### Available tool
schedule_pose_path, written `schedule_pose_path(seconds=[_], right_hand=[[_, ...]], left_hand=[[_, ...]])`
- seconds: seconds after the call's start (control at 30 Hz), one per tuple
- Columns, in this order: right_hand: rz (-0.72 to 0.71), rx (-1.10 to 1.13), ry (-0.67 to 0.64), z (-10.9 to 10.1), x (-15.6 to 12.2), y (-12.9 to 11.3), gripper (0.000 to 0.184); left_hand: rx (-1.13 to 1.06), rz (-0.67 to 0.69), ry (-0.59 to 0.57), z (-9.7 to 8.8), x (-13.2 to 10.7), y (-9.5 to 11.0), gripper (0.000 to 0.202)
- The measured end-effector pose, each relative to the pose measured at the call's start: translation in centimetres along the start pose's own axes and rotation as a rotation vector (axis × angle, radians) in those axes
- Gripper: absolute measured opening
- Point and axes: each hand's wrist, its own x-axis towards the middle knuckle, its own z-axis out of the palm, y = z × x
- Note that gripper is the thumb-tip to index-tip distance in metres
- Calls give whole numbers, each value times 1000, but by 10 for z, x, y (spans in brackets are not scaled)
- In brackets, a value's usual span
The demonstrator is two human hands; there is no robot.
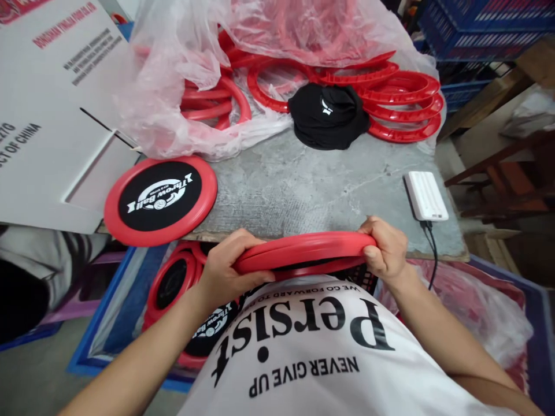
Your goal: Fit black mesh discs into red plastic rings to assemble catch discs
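Between both hands a red ring disc (303, 245) is held nearly edge-on, close to my shirt at the table's front edge. My left hand (232, 263) grips its left end, thumb below and fingers above. Around its right end my right hand (385, 248) is closed. A dark strip shows along the disc's underside; its faces are mostly hidden. On the table to the left lies a red-rimmed disc (160, 199) with a black centre lettered "Throw Ball". Further back sits a bunched black fabric piece (328, 115) beside stacked red rings (403, 107).
Clear plastic bags (182, 52) with red rings cover the table's (277, 179) back. A white power bank (425, 195) with a cable rests at right. Below are a blue crate (104, 329) of discs and a bin (537, 323) with plastic. A carton (56, 104) stands left.
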Motion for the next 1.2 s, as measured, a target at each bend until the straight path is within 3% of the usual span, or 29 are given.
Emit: schedule_pose_path(seconds=[0.17,0.23,0.47,0.63,0.73,0.87,1.03,1.2], right_hand=[[94,130,107,8,-11,4,50],[97,165,71,10,-9,1,49],[-121,-5,-117,5,36,-45,57],[-182,-147,-91,18,52,-69,66],[-190,-162,-80,29,50,-67,67],[-182,-127,-87,35,47,-59,67],[-113,-60,-103,25,37,-44,63],[38,46,52,10,9,-15,52]], left_hand=[[109,3,-59,-10,18,27,41],[176,-3,-102,-20,26,39,41],[340,16,-202,-31,30,59,41],[320,50,-273,-30,23,68,33],[319,54,-267,-27,18,67,23],[332,26,-267,-21,19,65,25],[261,30,-319,-19,31,63,34],[117,19,-226,-17,23,33,35]])
